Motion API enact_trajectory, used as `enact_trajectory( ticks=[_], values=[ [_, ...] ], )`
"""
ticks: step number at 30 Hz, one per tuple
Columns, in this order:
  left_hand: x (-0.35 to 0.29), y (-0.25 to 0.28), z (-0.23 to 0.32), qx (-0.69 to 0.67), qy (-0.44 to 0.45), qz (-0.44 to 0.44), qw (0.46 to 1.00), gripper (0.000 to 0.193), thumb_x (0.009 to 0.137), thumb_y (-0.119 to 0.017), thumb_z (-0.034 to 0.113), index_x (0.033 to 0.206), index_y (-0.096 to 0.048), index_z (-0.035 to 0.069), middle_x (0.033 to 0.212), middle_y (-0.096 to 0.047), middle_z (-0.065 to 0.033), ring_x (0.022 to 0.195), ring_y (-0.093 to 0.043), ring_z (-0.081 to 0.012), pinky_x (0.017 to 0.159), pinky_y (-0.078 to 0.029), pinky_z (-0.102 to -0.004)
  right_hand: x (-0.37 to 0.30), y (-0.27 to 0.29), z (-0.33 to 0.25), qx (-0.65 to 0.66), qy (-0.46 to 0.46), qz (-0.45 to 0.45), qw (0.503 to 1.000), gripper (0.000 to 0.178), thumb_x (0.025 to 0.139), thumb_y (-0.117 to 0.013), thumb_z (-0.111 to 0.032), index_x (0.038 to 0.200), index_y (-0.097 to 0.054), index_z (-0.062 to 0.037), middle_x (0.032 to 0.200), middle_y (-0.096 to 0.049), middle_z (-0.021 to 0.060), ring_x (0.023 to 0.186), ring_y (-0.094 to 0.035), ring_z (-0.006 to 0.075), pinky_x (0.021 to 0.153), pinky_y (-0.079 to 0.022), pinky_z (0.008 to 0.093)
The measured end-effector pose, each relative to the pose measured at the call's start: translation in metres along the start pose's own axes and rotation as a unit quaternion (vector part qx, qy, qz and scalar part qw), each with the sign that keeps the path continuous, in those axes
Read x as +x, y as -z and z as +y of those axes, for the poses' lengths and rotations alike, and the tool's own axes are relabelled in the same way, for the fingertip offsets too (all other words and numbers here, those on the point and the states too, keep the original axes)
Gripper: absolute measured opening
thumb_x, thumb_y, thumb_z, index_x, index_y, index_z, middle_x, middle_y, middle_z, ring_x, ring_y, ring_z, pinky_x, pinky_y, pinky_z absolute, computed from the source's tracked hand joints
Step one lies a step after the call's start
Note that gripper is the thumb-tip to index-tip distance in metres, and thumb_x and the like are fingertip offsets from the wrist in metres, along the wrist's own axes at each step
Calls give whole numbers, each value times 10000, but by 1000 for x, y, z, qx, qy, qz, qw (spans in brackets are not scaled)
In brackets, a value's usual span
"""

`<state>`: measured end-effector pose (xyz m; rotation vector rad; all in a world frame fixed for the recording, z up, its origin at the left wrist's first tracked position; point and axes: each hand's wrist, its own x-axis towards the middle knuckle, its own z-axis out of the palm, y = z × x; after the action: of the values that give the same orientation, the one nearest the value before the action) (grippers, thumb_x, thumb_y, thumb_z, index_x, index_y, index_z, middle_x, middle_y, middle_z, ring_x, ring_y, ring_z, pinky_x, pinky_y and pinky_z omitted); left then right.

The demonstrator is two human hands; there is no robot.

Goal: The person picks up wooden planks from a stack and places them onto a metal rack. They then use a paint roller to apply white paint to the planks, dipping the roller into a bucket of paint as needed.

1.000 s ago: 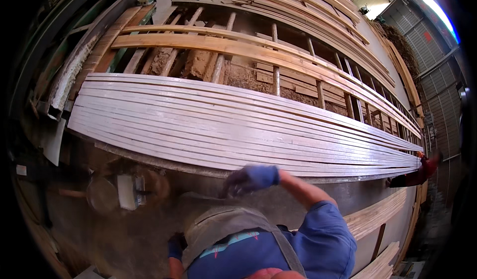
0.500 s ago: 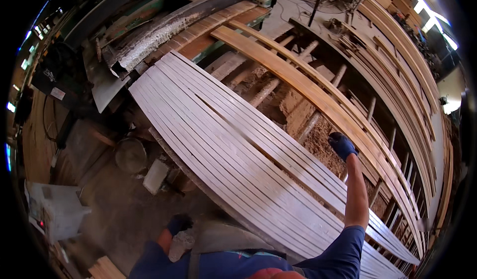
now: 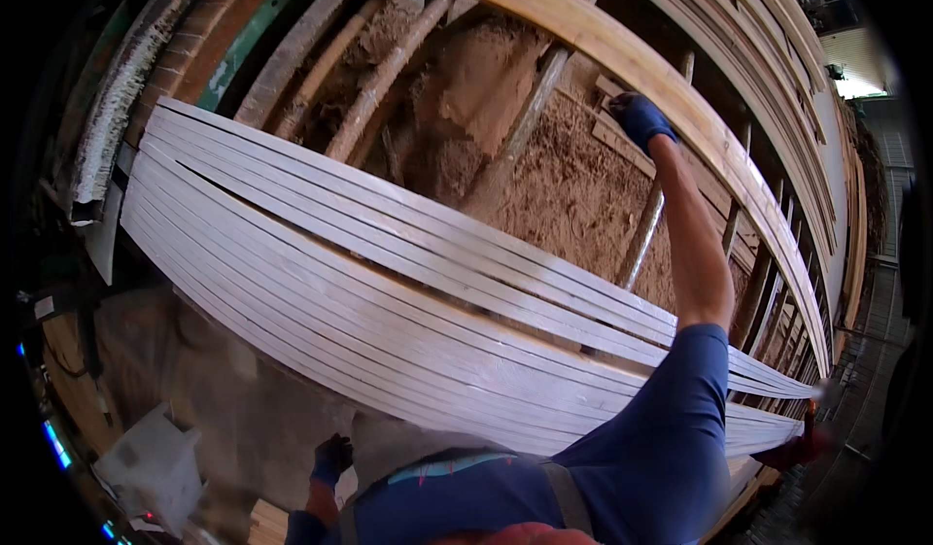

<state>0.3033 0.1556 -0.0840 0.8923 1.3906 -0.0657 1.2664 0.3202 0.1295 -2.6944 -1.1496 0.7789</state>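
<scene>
My right arm reaches far across a row of long white-coated boards (image 3: 321,283). My right hand (image 3: 643,122), in a blue glove with dark fingers, is closed beside the near edge of a long yellowish wooden board (image 3: 719,142). The fingers curl away from view, so whatever they grip is hidden. Low at the left, next to my body, hangs my left hand (image 3: 332,456) in a similar glove. Its fingers are loosely apart with nothing in them. The white boards lie side by side, with a narrow gap running lengthwise between two groups.
Metal rollers (image 3: 530,122) cross beneath the boards, over heaped sawdust (image 3: 573,186). More long boards (image 3: 777,88) lie beyond. A crusted metal beam (image 3: 131,88) stands at the far left, a pale box (image 3: 151,467) at the lower left. A dark red shape (image 3: 792,448) touches the right end.
My view has shifted toward the rollers and the far boards. My right hand has reached farther from the white boards, still closed. My left hand has come out more into view.
</scene>
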Motion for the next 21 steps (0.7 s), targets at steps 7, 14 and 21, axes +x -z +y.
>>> enact_trajectory(
  ticks=[7, 14, 21],
  values=[
    [12, -18, 98, 575, -276, 78, 766, 235, 782, -631, 278, 951, -663, 118, 922, -694, -83, 803, -669, -311, 684, -535, -421, -103, -168, -19, 163, 106, -494, 848, 467, 984, -411, -425, 1243, -586, -78, 1125, -661, 127, 970, -649, 220, 859, -537, 336],
    [15, -38, 103, 553, -137, 17, 822, 209, 871, -522, 155, 989, -664, 58, 998, -676, -171, 873, -648, -358, 763, -520, -436, -128, -164, -6, 255, 205, -363, 872, 507, 1001, -383, -401, 1363, -476, -59, 1196, -601, 84, 1022, -546, 153, 937, -442, 306],
    [32, -30, 55, 252, -110, 38, 961, 247, 857, -531, 111, 1077, -613, 36, 935, -659, -216, 872, -637, -385, 759, -507, -448, -121, -114, 38, 168, -15, -483, 859, 531, 988, -419, -421, 1372, -423, -54, 1315, -489, 111, 1185, -462, 198, 1047, -350, 336]
  ],
)
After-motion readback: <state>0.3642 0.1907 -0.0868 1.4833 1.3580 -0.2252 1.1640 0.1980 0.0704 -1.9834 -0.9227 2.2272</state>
